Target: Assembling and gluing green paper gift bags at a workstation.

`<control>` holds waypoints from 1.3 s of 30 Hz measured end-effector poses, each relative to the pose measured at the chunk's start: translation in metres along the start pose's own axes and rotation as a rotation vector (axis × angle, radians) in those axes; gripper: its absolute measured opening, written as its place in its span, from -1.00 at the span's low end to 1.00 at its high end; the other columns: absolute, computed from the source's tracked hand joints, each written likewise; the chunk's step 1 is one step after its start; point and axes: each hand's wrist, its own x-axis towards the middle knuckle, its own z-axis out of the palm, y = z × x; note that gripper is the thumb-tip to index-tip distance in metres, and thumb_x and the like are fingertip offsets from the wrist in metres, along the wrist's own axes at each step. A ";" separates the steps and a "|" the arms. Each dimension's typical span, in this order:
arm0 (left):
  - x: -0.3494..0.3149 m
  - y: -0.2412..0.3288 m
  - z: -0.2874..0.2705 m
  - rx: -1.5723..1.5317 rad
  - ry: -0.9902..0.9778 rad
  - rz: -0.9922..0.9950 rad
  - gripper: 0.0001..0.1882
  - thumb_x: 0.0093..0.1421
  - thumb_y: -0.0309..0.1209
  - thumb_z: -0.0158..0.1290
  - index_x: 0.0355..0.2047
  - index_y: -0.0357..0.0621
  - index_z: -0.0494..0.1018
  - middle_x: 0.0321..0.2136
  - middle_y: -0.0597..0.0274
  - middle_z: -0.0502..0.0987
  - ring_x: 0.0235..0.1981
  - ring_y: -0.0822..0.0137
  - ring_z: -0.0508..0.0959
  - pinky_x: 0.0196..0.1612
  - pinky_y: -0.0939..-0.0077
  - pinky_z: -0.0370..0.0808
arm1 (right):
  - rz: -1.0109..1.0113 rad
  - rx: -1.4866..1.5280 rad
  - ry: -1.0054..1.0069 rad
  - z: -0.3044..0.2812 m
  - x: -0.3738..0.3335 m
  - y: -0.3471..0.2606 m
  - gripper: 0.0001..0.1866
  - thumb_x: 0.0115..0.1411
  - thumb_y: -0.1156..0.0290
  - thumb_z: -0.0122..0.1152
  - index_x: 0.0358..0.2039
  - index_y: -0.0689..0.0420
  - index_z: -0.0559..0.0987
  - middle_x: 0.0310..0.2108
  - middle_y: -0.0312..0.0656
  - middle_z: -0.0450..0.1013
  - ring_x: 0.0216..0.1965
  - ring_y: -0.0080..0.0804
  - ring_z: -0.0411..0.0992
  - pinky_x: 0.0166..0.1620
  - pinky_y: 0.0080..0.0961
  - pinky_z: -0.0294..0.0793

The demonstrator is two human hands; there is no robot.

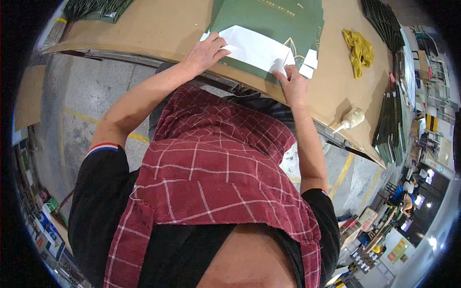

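Note:
A dark green paper bag with gold print lies flat near the front edge of the table, on top of more green sheets or bags. Along its near end a white folded flap stands partly raised. My left hand pinches the flap's left end between thumb and fingers. At the right end, my right hand grips the flap's corner, thumb toward the left. White flap ends of a bag underneath stick out to the right of my right hand.
On the brown tabletop, a crumpled yellow cloth lies to the right. Nearer, a pale squeeze bottle lies on its side, nozzle toward me. Stacked folded green bags stand along the right edge, with others at the far right and far left.

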 end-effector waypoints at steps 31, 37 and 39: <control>0.030 -0.006 -0.014 -0.265 -0.065 0.262 -0.57 0.01 -0.53 0.00 -0.09 -0.10 0.17 -0.06 0.09 0.26 0.03 0.20 0.26 0.14 0.31 0.12 | -0.252 0.257 0.002 -0.028 0.009 0.009 -0.52 0.02 0.28 0.16 -0.04 0.14 0.32 -0.08 -0.04 0.31 -0.05 -0.11 0.26 0.01 -0.28 0.20; 0.030 -0.044 -0.008 -0.493 0.103 0.033 -0.66 0.02 -0.57 0.00 -0.14 -0.18 0.27 -0.13 0.11 0.36 -0.18 0.31 0.43 -0.09 0.44 0.38 | 0.702 -0.580 0.404 -0.112 -0.006 0.128 -0.13 -0.14 -0.16 0.15 0.09 0.12 0.18 0.07 0.00 0.14 0.12 -0.16 0.06 0.03 -0.23 0.18; 0.040 -0.046 0.007 -0.129 0.138 0.271 -0.78 0.02 -0.61 -0.03 -0.26 -0.24 0.35 -0.22 0.15 0.41 -0.22 0.35 0.43 -0.08 0.52 0.36 | 0.792 -0.465 0.322 -0.123 -0.038 0.220 0.00 -0.23 -0.19 0.20 0.12 0.18 0.11 0.10 0.02 0.10 0.15 -0.14 0.02 0.08 -0.22 0.14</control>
